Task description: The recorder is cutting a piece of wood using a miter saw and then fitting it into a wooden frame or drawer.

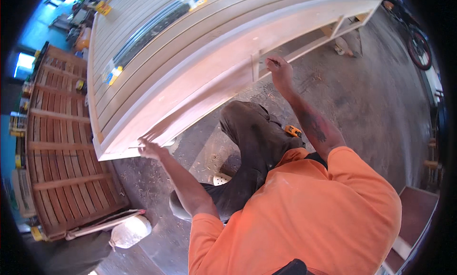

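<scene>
In front of me is a large pale wooden piece of furniture with a slatted top and a framed side. My left hand is at the lower left end of that side, its fingers closed. A thin pale line sticks out past its fingertips, too fine to name. Out to the right, my right hand is raised in a pinch beside a short upright post of the frame. Something small and dark shows at its fingertips; I cannot make out what it is.
Long metal rails in clear wrap lie on the slatted top. A brown slatted wooden panel leans at left, near a white plastic bag. An orange and black tool is by my leg. A wheel stands far right.
</scene>
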The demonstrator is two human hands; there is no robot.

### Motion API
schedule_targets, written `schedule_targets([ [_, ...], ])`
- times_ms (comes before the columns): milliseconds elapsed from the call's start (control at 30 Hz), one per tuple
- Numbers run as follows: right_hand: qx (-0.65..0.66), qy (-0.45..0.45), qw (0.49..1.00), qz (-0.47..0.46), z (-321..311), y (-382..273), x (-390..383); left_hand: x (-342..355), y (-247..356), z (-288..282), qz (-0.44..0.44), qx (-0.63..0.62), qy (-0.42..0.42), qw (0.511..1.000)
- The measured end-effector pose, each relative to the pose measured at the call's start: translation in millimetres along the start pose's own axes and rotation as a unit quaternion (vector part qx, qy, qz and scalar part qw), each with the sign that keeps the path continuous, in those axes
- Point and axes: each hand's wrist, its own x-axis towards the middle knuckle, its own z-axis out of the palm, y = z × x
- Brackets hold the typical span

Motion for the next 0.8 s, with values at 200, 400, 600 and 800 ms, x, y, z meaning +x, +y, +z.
schedule_targets([
  [200,-0.007,-0.128,0.984,-0.121,10.0,5.6,-9.3,7.3,-88.4,24.2,0.29,0.046,-0.049,0.955],
  [400,-0.09,-0.163,0.948,-0.257,18.5,-2.5,-6.7,-41.8,-1.1,34.9,0.193,0.036,-0.022,0.98],
  [600,0.035,-0.181,0.97,-0.161,18.6,-3.1,-2.6,-41.4,1.2,36.7,0.16,-0.002,-0.005,0.987],
  [800,0.033,-0.144,0.977,-0.153,29.5,-10.6,-11.0,-46.7,-8.1,29.1,0.182,0.032,0.035,0.982],
])
